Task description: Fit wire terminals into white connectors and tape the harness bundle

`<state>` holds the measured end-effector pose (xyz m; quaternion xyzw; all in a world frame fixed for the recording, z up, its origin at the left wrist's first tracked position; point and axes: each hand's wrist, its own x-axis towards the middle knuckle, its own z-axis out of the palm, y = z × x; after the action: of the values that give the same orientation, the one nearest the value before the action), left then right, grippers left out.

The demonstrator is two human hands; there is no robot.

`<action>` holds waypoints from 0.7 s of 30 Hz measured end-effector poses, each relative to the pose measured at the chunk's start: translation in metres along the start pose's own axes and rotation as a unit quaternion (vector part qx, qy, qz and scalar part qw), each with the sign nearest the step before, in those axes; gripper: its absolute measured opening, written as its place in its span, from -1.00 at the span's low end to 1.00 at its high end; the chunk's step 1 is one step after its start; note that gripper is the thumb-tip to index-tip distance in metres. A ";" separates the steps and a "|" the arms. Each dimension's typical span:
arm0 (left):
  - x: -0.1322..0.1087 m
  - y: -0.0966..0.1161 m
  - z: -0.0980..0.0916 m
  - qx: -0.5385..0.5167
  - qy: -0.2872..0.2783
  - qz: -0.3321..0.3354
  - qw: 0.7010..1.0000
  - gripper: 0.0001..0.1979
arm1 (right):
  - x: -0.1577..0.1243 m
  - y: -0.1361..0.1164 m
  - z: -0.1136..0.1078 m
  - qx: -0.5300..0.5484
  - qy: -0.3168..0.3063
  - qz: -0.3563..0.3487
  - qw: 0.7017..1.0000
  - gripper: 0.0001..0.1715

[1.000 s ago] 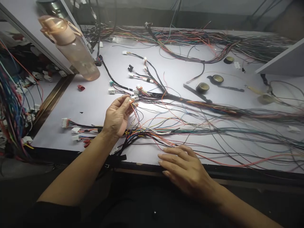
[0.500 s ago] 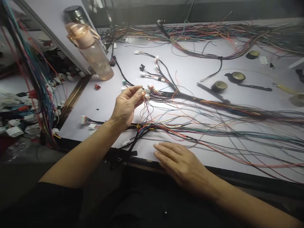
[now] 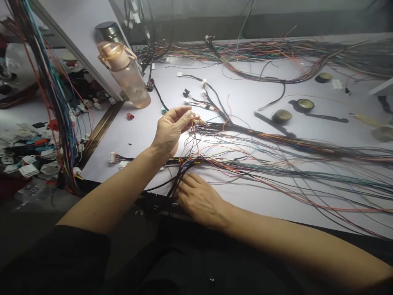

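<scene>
My left hand pinches a small wire connector between thumb and fingertips, mostly covered by the fingers. Thin orange and dark wires run from it toward a black-taped wiring harness. At the table's front edge, my right hand lies palm down with curled fingers against the black cables of a nearer wire bundle. Its fingertips are hidden, so what they grip does not show. White connectors end the nearer bundle on the left. A black connector tips one branch of the taped harness.
A water bottle stands back left beside a panel. Tape rolls lie at the right. A thick wire bundle runs along the back. Hanging wires and a heap of connectors are at the left. A red connector lies alone.
My right hand has moved left along the table edge to the black cables, and its fingers have curled. My left hand keeps its pinch on the connector. The view has shifted slightly.
</scene>
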<state>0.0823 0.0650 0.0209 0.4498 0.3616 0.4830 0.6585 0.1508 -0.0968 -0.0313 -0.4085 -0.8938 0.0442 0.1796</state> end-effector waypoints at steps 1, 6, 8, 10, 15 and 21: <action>0.001 -0.001 0.002 0.000 0.000 0.002 1.000 -0.91 | 0.004 0.001 0.000 0.005 -0.007 -0.008 1.000 -0.73; 0.002 -0.001 -0.001 0.008 0.008 0.016 1.000 -0.88 | 0.003 0.008 -0.003 -0.011 0.015 -0.012 1.000 -0.72; 0.001 -0.001 -0.006 0.013 0.022 0.011 1.000 -0.88 | -0.005 0.009 -0.008 -0.015 0.042 -0.006 0.999 -0.71; 0.000 -0.002 -0.010 0.010 0.035 0.006 0.999 -0.88 | -0.015 0.010 -0.016 -0.006 0.063 -0.005 0.998 -0.71; -0.003 -0.009 -0.017 -0.025 0.065 0.006 0.998 -0.86 | -0.051 0.020 -0.045 0.058 0.088 0.050 0.993 -0.77; -0.006 -0.024 -0.024 -0.091 0.100 -0.014 0.991 -0.86 | -0.094 0.037 -0.059 -0.021 0.163 0.198 0.966 -0.68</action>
<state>0.0667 0.0615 -0.0098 0.3327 0.3866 0.5468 0.6640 0.2546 -0.1467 -0.0111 -0.5830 -0.7542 -0.0069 0.3023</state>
